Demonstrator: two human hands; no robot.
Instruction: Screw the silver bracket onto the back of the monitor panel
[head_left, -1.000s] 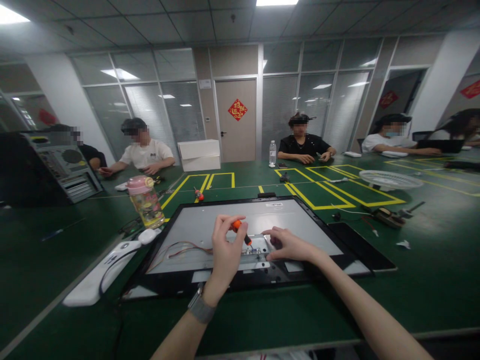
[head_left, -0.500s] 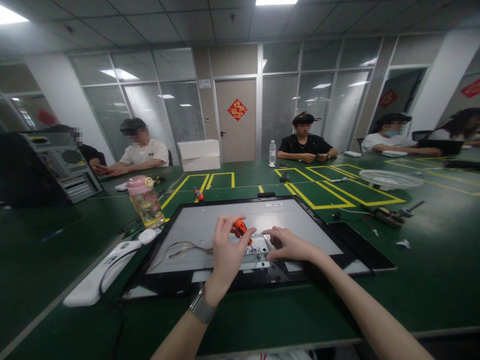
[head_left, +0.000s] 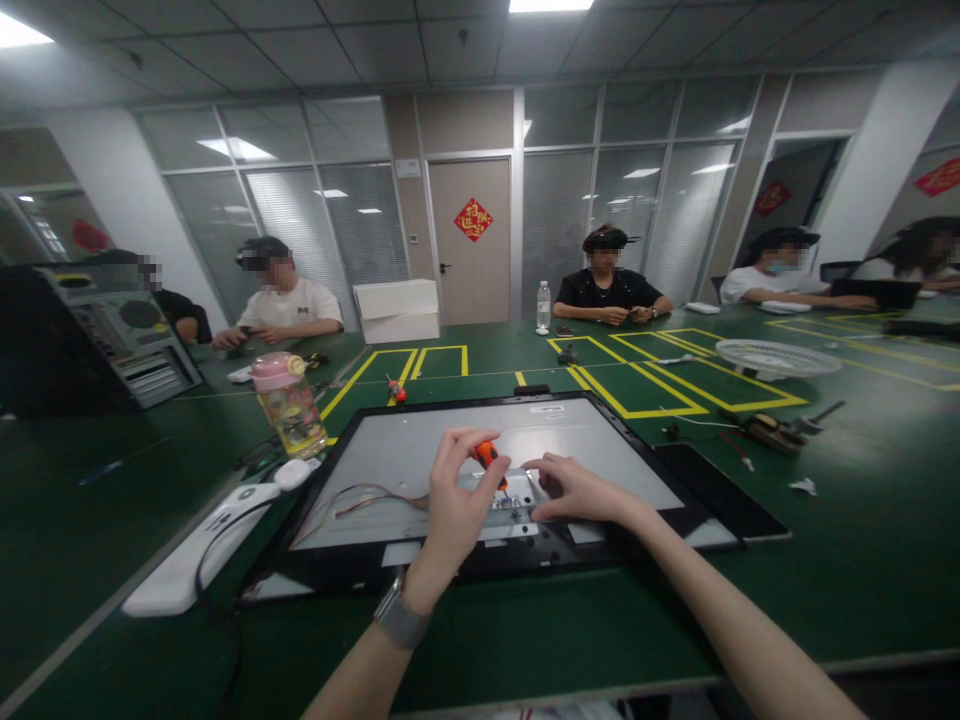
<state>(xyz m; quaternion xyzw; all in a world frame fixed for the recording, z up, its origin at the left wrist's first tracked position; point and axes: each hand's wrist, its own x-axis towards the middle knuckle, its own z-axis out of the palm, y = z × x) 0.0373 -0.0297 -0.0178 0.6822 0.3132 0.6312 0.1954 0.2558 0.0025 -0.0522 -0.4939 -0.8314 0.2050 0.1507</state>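
The left grip [head_left: 457, 490] pinches the screwdriver [head_left: 489, 458] by its orange-and-black handle between thumb and fingers. The tool slants down to the right, its tip at the bracket [head_left: 528, 487] on the panel [head_left: 382, 435]. Just beside that tip (on its right), the right grip [head_left: 559, 488] reaches to the bracket; whether it pinches anything, I cannot tell. The panel lies flat on the surface [head_left: 540, 630].

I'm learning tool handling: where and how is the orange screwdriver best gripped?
Probably by the screwdriver's thick handle, coming from above: it tilts, with the thin shaft pointing down at the panel. The left hand holds that handle.
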